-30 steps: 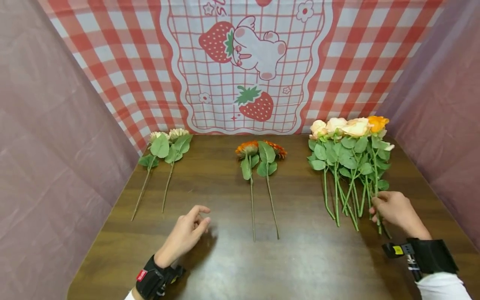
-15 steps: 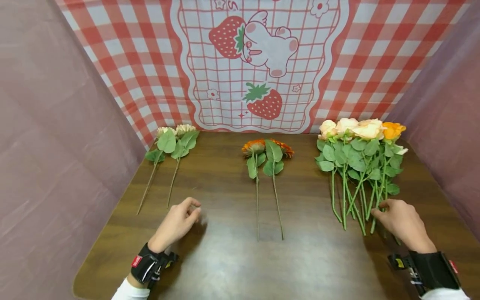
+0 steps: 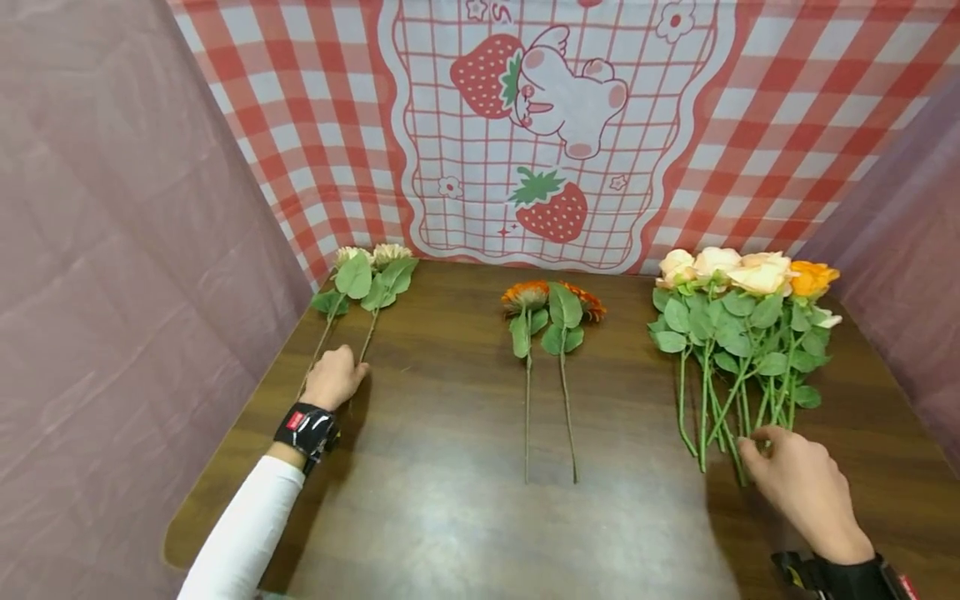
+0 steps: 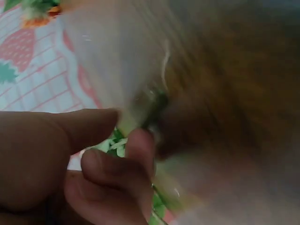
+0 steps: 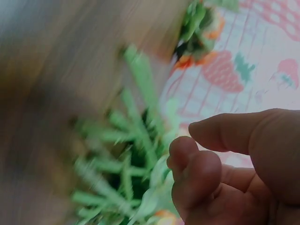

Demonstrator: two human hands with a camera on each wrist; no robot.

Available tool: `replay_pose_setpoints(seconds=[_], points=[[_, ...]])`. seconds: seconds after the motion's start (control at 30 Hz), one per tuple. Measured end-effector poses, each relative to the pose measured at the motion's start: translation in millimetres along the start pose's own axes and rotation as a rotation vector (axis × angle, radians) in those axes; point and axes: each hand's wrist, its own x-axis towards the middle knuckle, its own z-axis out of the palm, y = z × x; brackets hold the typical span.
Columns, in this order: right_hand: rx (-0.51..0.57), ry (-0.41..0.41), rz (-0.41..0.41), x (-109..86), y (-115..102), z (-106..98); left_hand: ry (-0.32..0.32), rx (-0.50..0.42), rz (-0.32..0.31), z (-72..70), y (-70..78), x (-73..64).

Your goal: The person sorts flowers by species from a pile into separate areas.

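In the head view my left hand [image 3: 334,379] reaches over the stems of two cream-headed flowers [image 3: 378,279] at the table's left. The left wrist view shows its thumb [image 4: 89,123] and bent fingers with a gap between them. A blurred stem end [image 4: 153,105] lies just past the fingertips; contact is unclear. My right hand [image 3: 802,483] hovers by the lower stems of a bunch of roses [image 3: 738,333], mostly peach with one orange. In the right wrist view its fingers are loosely bent and hold nothing, with blurred green stems [image 5: 140,70] beyond them.
Two orange flowers [image 3: 564,304] on thin stems lie at the middle of the brown wooden table [image 3: 465,533]. A red-checked cloth with strawberries [image 3: 555,208] hangs behind it. Pinkish drapes [image 3: 135,275] close off both sides.
My left hand has moved forward and left onto the cream flowers' stems. The right hand has let go of a rose stem and drawn back slightly. The head view has shifted left.
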Motion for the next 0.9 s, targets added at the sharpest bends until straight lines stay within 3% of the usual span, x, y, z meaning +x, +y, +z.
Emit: replay_pose_setpoints(seconds=[0.13, 0.27, 0.37, 0.47, 0.67, 0.8, 0.9], points=[[0.028, 0.094, -0.080, -7.1, -24.6, 11.9, -0.074, 0.041, -0.024, 2.0, 0.4, 7.9], [0.061, 0.197, -0.194, -8.4, -37.6, 29.2, -0.132, 0.030, 0.065, 4.2, 1.7, 6.7], [0.061, 0.236, -0.257, -9.3, -46.0, 41.3, -0.172, -0.044, 0.130, 8.2, 5.8, 1.1], [0.107, 0.189, -0.320, -15.0, -68.2, 38.2, -0.164, -0.147, 0.152, 13.1, 13.8, -7.7], [0.255, 0.075, -0.456, -14.2, -119.8, 32.9, -0.032, -0.332, 0.252, 13.3, 47.2, -29.2], [0.397, 0.018, -0.549, -3.6, -150.3, 46.2, 0.005, -0.450, 0.355, 11.1, 79.2, -47.3], [0.511, -0.060, -0.587, 3.9, -171.3, 57.7, 0.011, -0.503, 0.468, 14.2, 105.0, -61.8]])
